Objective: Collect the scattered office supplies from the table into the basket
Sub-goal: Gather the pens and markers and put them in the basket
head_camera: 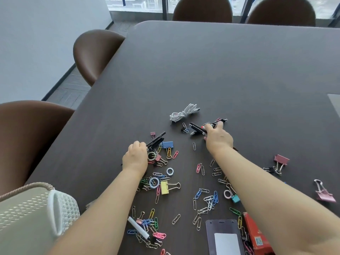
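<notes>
While your left hand (pixel 135 157) curls round a bundle of black plastic pens (pixel 156 139) whose long axis slants away to the upper right, your right hand (pixel 218 138) grips a second clutch of black pens (pixel 197 128) lying roughly crosswise, near a coiled white cable (pixel 184 112). Coloured wire paper clips (pixel 207 199) litter the near part of the dark wood-grain table (pixel 220 70), with wide room beyond the cable toward the rounded far edge. The beige perforated basket (pixel 27 208) sits by the near-left edge; brown padded chairs (pixel 95 54) ring the table.

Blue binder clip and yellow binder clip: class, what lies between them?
Head view: a small white ring and loose wire paper clips lie between the blue binder clip and the yellow binder clip.
</notes>
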The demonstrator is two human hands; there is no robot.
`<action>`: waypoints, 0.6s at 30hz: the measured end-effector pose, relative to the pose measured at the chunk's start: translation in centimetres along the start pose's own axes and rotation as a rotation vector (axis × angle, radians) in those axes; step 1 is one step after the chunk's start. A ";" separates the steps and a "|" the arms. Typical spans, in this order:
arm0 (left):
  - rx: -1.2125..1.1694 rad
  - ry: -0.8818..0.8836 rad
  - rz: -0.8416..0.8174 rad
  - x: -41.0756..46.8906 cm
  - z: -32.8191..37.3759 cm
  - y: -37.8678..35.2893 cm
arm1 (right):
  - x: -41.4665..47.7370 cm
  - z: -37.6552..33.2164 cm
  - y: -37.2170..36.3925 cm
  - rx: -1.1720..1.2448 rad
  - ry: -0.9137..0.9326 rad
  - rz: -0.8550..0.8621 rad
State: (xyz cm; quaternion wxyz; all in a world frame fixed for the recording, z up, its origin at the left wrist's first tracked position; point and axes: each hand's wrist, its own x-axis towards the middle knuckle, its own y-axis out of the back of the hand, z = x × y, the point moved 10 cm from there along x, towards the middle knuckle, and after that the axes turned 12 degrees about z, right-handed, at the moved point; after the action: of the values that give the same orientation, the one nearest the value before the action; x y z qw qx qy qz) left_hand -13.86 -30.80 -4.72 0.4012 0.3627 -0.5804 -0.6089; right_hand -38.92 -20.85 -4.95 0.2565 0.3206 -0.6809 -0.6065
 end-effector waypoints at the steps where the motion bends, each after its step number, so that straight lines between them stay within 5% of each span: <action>1: -0.007 -0.003 0.008 -0.2 0.0 -0.1 | 0.1 -0.1 0.0 -0.019 0.024 -0.002; 9: -0.075 0.013 0.021 -1.9 -0.6 0.8 | -1.1 -1.6 0.3 -0.078 0.112 0.003; 18: -0.099 0.003 -0.044 -5.7 -2.0 3.2 | -3.1 0.0 0.7 0.067 -0.085 -0.045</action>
State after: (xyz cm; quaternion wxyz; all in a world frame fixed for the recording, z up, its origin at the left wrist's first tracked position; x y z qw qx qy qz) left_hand -9.42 -26.48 -1.78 0.4057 0.3560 -0.5410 -0.6450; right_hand -36.92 -18.49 -4.15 0.2026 0.3183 -0.7037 -0.6020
